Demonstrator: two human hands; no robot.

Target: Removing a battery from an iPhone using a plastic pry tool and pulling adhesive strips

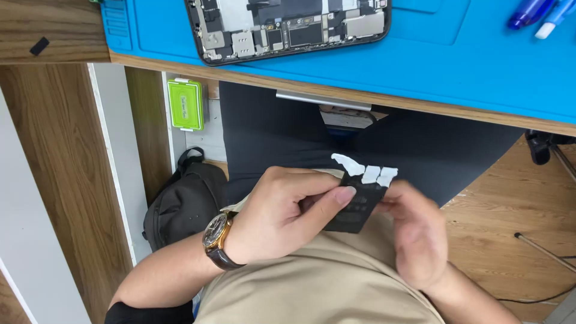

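Below the desk edge, over my lap, my left hand (282, 213) pinches a flat black part (360, 201) with white adhesive strips (372, 171) along its top edge. My right hand (417, 231) is blurred and touches the part's right side, fingers closed near the strips. On my left wrist is a watch (216, 237) with a brown strap. An opened phone (288, 27) lies on the blue work mat (456, 60) on the desk above, its inner boards and shields exposed.
Blue and white pens (540, 15) lie at the mat's top right. A green plastic case (185, 105) sits under the desk, a dark backpack (186, 204) on the floor at left. A stand's legs (543, 249) cross the wooden floor at right.
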